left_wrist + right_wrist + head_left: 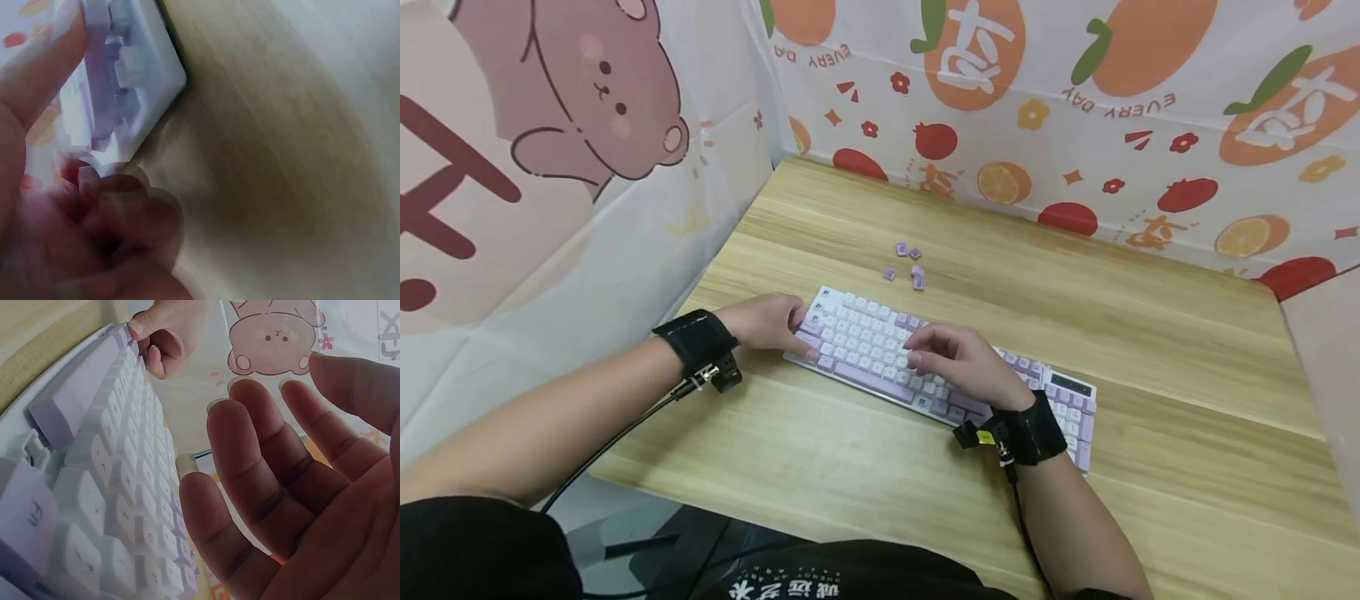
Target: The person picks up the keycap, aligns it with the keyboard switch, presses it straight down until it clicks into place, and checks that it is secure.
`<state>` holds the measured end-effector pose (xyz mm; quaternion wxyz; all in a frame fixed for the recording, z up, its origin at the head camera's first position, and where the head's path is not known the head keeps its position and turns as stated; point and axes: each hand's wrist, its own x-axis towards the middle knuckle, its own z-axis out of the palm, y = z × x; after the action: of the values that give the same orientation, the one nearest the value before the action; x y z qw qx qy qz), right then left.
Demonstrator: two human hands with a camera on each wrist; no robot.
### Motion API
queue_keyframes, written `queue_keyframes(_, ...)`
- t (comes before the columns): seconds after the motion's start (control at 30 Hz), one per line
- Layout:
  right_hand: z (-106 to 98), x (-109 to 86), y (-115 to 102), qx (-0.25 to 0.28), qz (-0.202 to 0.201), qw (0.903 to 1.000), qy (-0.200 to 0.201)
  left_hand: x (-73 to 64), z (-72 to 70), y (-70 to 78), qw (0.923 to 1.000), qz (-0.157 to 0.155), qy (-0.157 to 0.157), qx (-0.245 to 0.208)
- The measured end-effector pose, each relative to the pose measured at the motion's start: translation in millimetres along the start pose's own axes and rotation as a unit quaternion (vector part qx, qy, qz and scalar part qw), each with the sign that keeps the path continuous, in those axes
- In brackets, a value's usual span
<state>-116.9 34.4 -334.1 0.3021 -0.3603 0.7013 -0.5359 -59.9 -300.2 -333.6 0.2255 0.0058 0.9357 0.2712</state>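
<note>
A white and purple keyboard (868, 337) lies slantwise on the wooden table. My left hand (765, 322) holds its left end, thumb over the edge keys and the other fingers curled by the side. In the left wrist view, the thumb (47, 69) lies along the keyboard's edge (159, 81), though blur hides the exact finger contact. My right hand (966, 362) hovers above the middle of the keys, covering some of them. The right wrist view has its fingers (234, 437) loosely bent and apart, holding nothing. A keycap is gone beside the space bar (75, 394), baring a switch (28, 450).
Several loose purple keycaps (918, 279) lie on the table (1112, 308) behind the keyboard. Printed cloths (880, 125) hang along the back and left sides. A black band with a small camera and cable sits on each wrist.
</note>
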Motion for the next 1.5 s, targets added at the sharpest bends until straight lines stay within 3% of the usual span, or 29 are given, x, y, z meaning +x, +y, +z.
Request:
queue_keyframes(0.23, -3, 1.3, 0, -0.008, -0.009, 0.9999, -0.011, 6.4, -6.3, 3.6, 0.9981, 0.008, -0.057, 0.022)
queue_keyframes(0.4, -8, 2.4, 6, -0.025, 0.014, 0.9996, 0.003, 6.8, -10.3, 3.6, 0.9970, 0.003, -0.070, 0.033)
queue_keyframes(0.5, -10, 4.2, 10, -0.027, 0.027, 0.9992, 0.008, 8.5, -14.3, 6.4, 0.9977, -0.009, -0.043, 0.052)
queue_keyframes(0.57, -11, 5.3, 11, -0.029, 0.032, 0.9991, 0.008, 11.8, -18.8, 12.1, 0.9982, -0.015, -0.002, 0.057)
queue_keyframes(0.67, -11, 6.5, 14, -0.033, 0.035, 0.9988, 0.010, 20.4, -27.7, 28.2, 0.9961, 0.006, 0.076, 0.045)
queue_keyframes(0.8, -14, 7.5, 17, -0.041, 0.043, 0.9981, 0.013, 39.7, -38.1, 60.2, 0.9891, 0.057, 0.132, 0.031)
queue_keyframes(0.97, -17, 7.5, 20, -0.045, 0.045, 0.9977, 0.023, 81.3, -39.1, 101.1, 0.9896, 0.074, 0.121, 0.025)
queue_keyframes(1.13, -15, 7.4, 25, -0.032, 0.036, 0.9987, 0.018, 124.6, -28.4, 124.2, 0.9908, 0.048, 0.106, 0.070)
queue_keyframes(1.3, -11, 6.5, 26, -0.028, 0.038, 0.9987, 0.019, 155.5, -15.8, 131.4, 0.9902, 0.002, 0.094, 0.103)
queue_keyframes(1.5, -7, 7.9, 23, -0.042, 0.030, 0.9985, 0.019, 164.0, -11.1, 137.6, 0.9876, -0.034, 0.091, 0.123)
